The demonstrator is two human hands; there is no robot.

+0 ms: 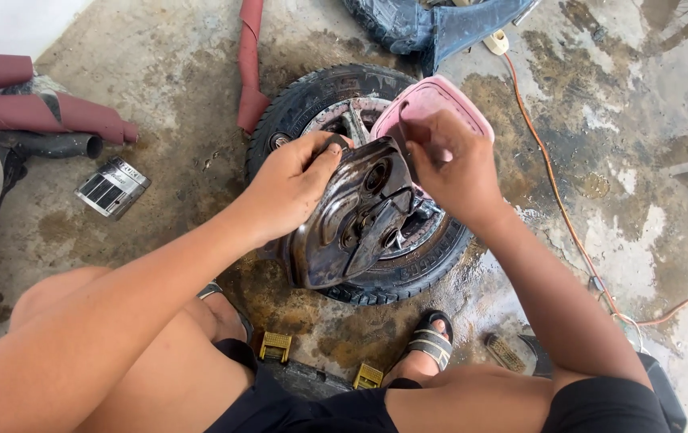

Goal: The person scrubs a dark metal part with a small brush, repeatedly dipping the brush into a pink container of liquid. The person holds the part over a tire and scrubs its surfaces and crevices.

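Stained concrete floor (pixel 616 160), white wall (pixel 7 24), daylight

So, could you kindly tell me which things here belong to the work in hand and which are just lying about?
In hand:
- dark greasy metal engine cover, held by the left hand
- right hand, fingers pinched at its top edge
- pink plastic basin behind it
- black rubber tyre on its wheel underneath

Lying about:
- maroon sandpaper rolls
- orange cable
- small silver grille plate
- yellow footpegs

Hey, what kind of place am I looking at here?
Probably an informal repair spot for small vehicles, on a stained concrete floor. A small tyre lies flat, the left hand holds a grimy metal cover, and rolled sandpaper lies nearby.
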